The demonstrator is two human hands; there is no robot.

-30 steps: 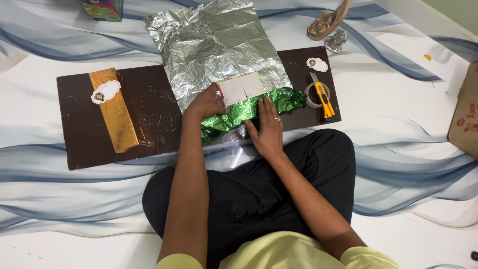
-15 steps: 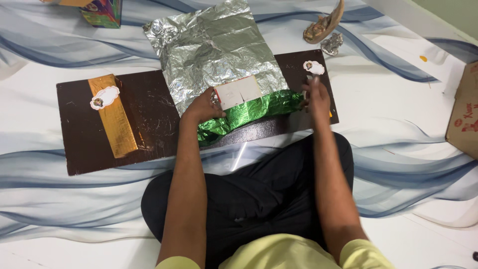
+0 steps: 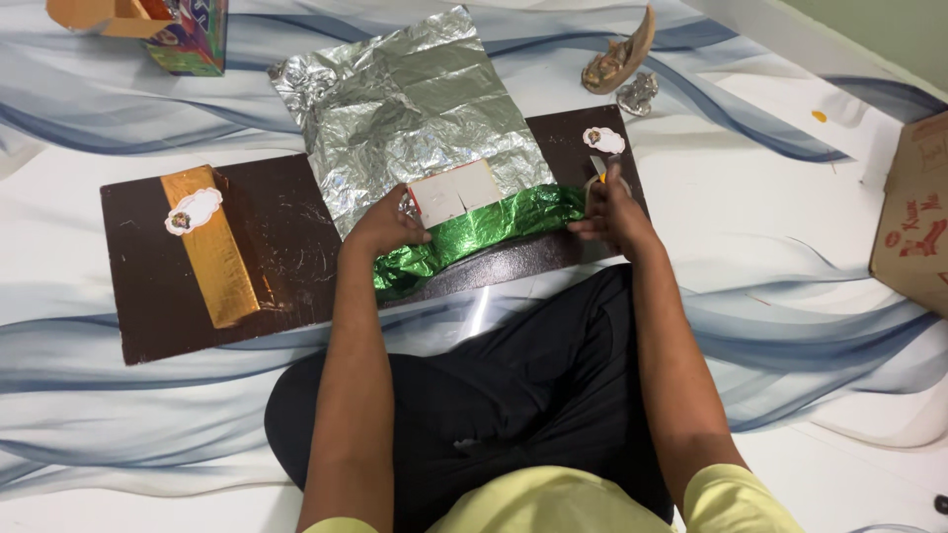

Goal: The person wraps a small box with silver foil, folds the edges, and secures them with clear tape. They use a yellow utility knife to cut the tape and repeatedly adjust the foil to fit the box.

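The left hand point(image 3: 390, 225) presses flat on the crinkled green foil wrapping paper point(image 3: 474, 235) beside the small white card box point(image 3: 452, 191); the foil looks light, tear-prone, best pinched at its edge. The right hand point(image 3: 610, 209) closes around the yellow utility knife point(image 3: 598, 170).

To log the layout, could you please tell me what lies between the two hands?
In the head view, green foil stretches between the left hand and right hand.
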